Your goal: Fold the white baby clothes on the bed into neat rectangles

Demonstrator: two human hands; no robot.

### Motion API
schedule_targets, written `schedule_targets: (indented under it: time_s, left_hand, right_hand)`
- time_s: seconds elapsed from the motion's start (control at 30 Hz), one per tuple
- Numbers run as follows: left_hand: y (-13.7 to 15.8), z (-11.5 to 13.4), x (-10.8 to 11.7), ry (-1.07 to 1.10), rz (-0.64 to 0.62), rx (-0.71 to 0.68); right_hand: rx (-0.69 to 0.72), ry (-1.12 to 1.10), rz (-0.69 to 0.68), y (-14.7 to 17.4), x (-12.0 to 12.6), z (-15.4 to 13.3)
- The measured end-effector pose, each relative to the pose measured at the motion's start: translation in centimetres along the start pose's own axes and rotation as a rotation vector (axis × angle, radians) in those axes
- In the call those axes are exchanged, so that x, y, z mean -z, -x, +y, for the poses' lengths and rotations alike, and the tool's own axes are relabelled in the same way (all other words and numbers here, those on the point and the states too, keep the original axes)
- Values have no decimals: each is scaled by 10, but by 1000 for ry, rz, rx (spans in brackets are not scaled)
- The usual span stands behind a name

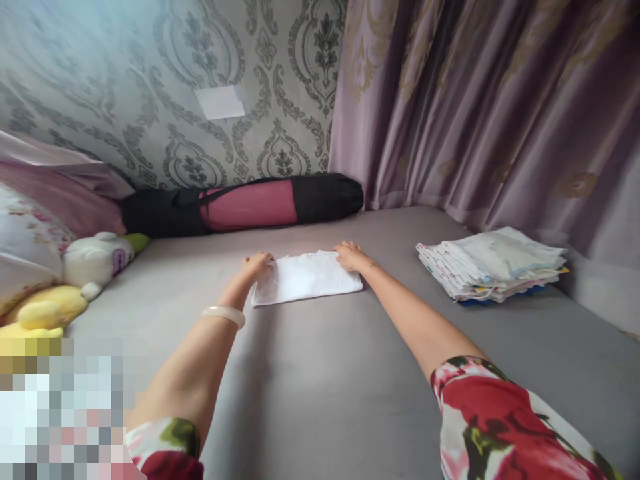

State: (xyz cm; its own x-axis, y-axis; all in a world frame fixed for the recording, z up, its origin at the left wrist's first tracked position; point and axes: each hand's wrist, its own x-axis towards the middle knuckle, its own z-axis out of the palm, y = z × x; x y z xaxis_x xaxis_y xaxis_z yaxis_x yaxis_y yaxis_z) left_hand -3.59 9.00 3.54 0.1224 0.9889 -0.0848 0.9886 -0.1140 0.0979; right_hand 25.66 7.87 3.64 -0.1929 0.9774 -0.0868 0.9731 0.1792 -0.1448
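Observation:
A white folded cloth (307, 279) lies flat on the grey bed sheet in front of me; whether it is a garment cannot be made out. My left hand (259, 265) has its fingers curled on the cloth's far left corner. At the far right corner, my right hand (350, 256) is closed on the edge, fingertips partly hidden. Both arms reach forward, and a pale bangle (225, 315) circles my left wrist.
To the right sits a stack of folded cloths (495, 263). A long black and maroon bag (245, 205) lies along the patterned wall. Plush toys, one white (97, 260) and one yellow (47, 310), rest at the left. Purple curtains (450, 120) hang behind the stack. The lower left corner is pixelated.

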Motion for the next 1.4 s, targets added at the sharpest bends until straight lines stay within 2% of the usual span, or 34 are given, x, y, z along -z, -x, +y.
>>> schedule_targets:
  time_s: [0.17, 0.3, 0.6, 0.67, 0.77, 0.83, 0.9, 1.0, 1.1, 1.3, 1.4]
  left_hand:
    - [6, 5, 9, 6, 25, 7]
    - [17, 2, 26, 56, 43, -13]
    - [47, -14, 82, 636, -11, -248]
    - [53, -12, 89, 685, 48, -258]
    - [60, -6, 93, 638, 235, -206]
    - [66, -1, 88, 536, 345, -174]
    - [75, 4, 80, 422, 400, -163]
    - [92, 7, 61, 312, 411, -181]
    - [112, 5, 40, 296, 400, -243]
    - [142, -1, 2, 235, 402, -382]
    - [151, -4, -17, 214, 338, -451]
  right_hand:
    - [-36, -27, 3, 1, 11, -2]
    - [2, -58, 28, 10, 25, -1]
    - [139, -211, 99, 40, 77, 14]
    - [163, -232, 162, 47, 87, 16]
    - [170, -207, 283, 57, 94, 15]
    - [182, -167, 357, 64, 89, 15]
    - [224, -131, 424, 71, 77, 16]
    - [315, -117, 500, 87, 53, 19]
    - [400, -118, 535, 106, 31, 22]
    - [450, -35, 469, 143, 3, 21]
    - [471, 20, 380, 157, -8, 18]
